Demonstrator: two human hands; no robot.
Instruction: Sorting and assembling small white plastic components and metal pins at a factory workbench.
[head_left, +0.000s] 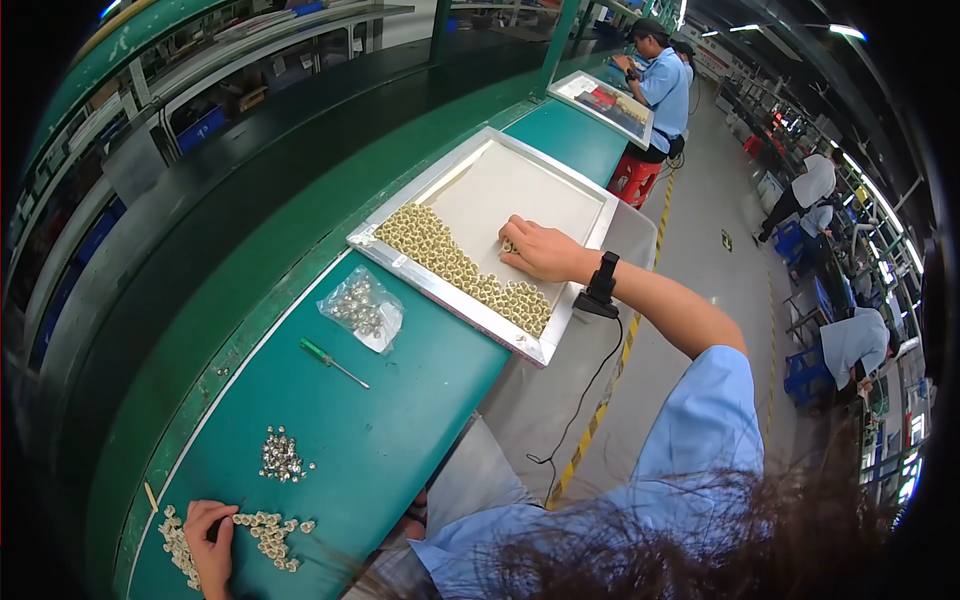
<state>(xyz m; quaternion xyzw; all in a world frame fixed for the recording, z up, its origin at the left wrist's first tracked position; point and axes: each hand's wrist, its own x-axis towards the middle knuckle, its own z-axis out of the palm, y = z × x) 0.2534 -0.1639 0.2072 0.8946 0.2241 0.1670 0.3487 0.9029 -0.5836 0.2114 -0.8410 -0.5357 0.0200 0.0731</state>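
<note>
My right hand (545, 250) is over a white-lined, metal-framed tray (490, 190), its fingers curled down round a small beige round part (508, 246). Many matching beige parts (430, 245) lie packed along the tray's near-left side. At the lower left, my left hand (208, 545) rests on the green bench with fingertips and thumb drawn together; what they pinch is too small to make out. Loose beige parts (270, 535) lie on both sides of that hand. Just beyond it sits a small heap of shiny metal pieces (282, 457).
A clear bag of metal pieces (363, 308) and a green-handled screwdriver (335, 362) lie on the green bench (400, 400). A cable (575, 415) hangs from the black wristband (600, 287). Farther along the bench, a person in blue (662, 90) sits by another framed tray (605, 105).
</note>
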